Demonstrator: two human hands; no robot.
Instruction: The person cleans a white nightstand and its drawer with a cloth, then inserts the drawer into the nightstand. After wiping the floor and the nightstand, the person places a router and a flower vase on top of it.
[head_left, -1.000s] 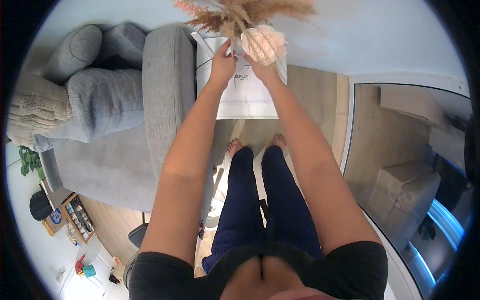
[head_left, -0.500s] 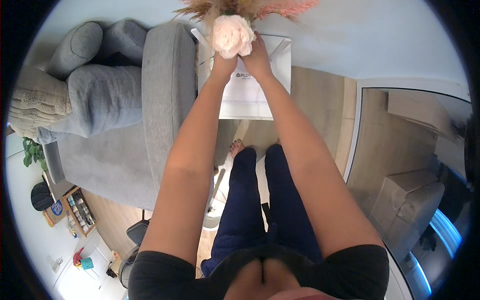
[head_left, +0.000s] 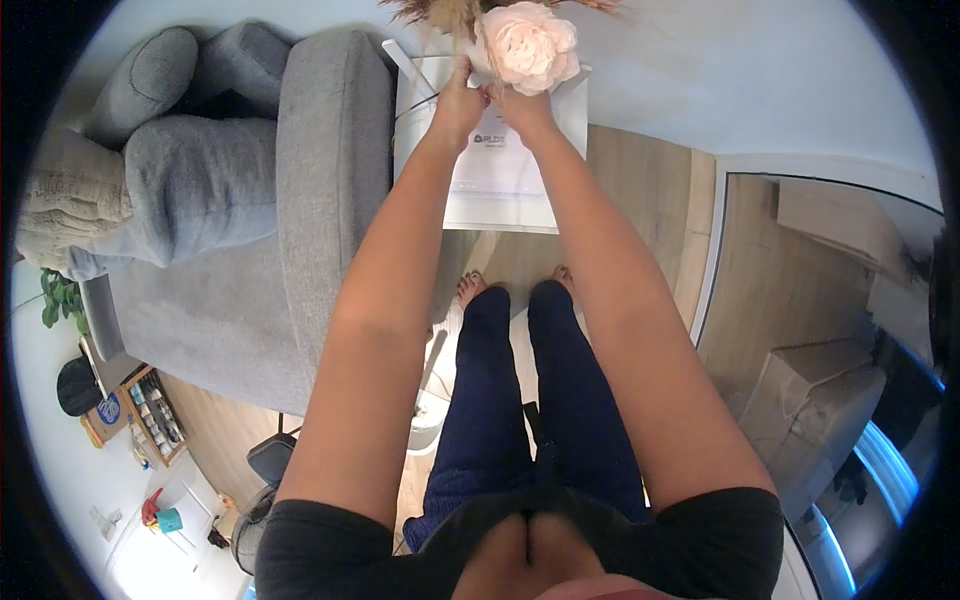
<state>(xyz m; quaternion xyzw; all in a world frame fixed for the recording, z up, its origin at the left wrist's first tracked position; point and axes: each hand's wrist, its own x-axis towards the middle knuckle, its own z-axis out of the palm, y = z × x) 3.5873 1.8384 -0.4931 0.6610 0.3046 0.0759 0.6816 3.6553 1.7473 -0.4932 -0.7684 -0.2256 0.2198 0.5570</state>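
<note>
A flower arrangement with a large pale pink bloom (head_left: pixel 532 48) and feathery dried stems (head_left: pixel 455 18) is at the top of the view. My left hand (head_left: pixel 461 108) is closed around its lower part, thumb pointing up. My right hand (head_left: pixel 524 110) closes on it from the other side, partly covered by the bloom. The fingers of both hands meet near the middle, and what lies directly under the bloom is mostly hidden. Just below my hands is a white router (head_left: pixel 490 165) with PLDT lettering and upright antennas (head_left: pixel 398 58), on a white side table (head_left: pixel 500 218).
A grey sofa (head_left: pixel 335 180) with several cushions (head_left: pixel 200 185) stands close on the left. To the right is a white-framed glass panel (head_left: pixel 712 250) with reflections. A pale wall (head_left: pixel 700 80) rises behind the table. Wood flooring (head_left: pixel 640 190) shows between table and panel.
The pale pink bloom has shifted right and slightly up, and the dried stems have turned with it. My left hand now shows more, with its thumb visible. Both hands stay on the arrangement.
</note>
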